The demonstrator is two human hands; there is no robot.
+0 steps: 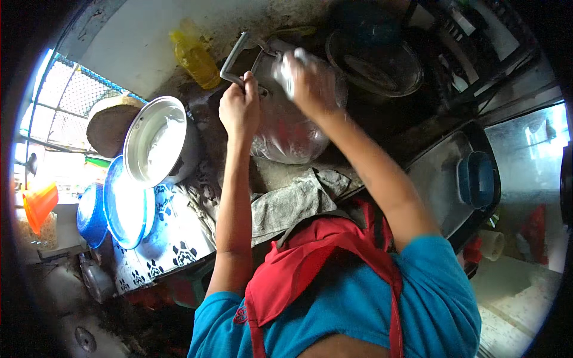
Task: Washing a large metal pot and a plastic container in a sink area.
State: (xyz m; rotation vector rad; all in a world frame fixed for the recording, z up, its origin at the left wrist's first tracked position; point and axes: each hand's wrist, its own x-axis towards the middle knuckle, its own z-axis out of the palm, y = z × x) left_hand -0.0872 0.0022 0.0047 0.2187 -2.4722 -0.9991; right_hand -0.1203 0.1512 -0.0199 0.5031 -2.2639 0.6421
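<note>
My left hand (240,107) is closed around a bent metal handle (230,65) at the top centre. Attached to that handle seems to be a large shiny metal pot or lid (291,134), whose exact shape I cannot tell. Blurred by motion, my right hand (301,80) holds a whitish, crumpled thing (286,76) against or just above the metal; its material is unclear. Below the metal, a grey cloth (291,201) lies along the counter's front edge. A yellow plastic bottle (194,60) is beyond my left hand.
To the left are a tilted metal pot (154,141), blue-rimmed basins (127,201), a round brown slab (112,125) and an orange funnel-shaped thing (39,203). A dark round pan (376,67) is at the upper right. A blue plastic container (476,179) sits in the dark-rimmed basin on the right.
</note>
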